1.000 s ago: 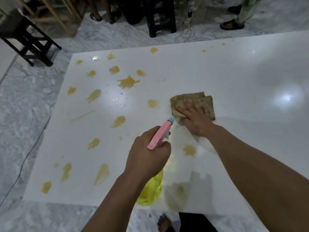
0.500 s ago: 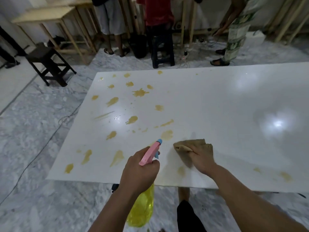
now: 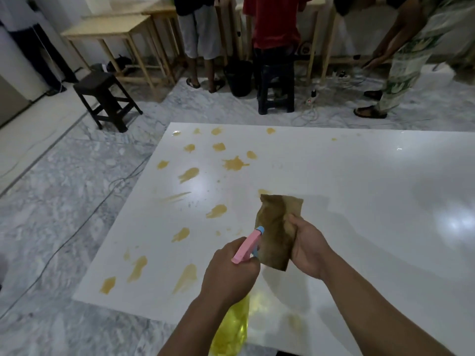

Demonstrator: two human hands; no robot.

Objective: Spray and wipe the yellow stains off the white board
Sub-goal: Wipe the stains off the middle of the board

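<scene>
A large white board [image 3: 359, 191] lies flat with several yellow stains [image 3: 235, 163] scattered over its left half. My left hand [image 3: 231, 268] grips a spray bottle [image 3: 232, 327] with a yellow body and a pink and blue head, its nozzle turned toward the cloth. My right hand [image 3: 309, 249] holds a stained brown cloth [image 3: 276, 229] lifted off the board, hanging just in front of the nozzle. A faint smear shows near the board's front edge.
A marble floor [image 3: 59, 214] surrounds the board, with a dark cable running along its left side. A dark stool [image 3: 105, 98] stands at the back left. Three people stand by wooden tables at the back, next to a black stool and a power strip [image 3: 312, 97].
My right hand has lifted the cloth off the board and holds it up by the spray nozzle. My view has tilted upward, showing more of the room.
</scene>
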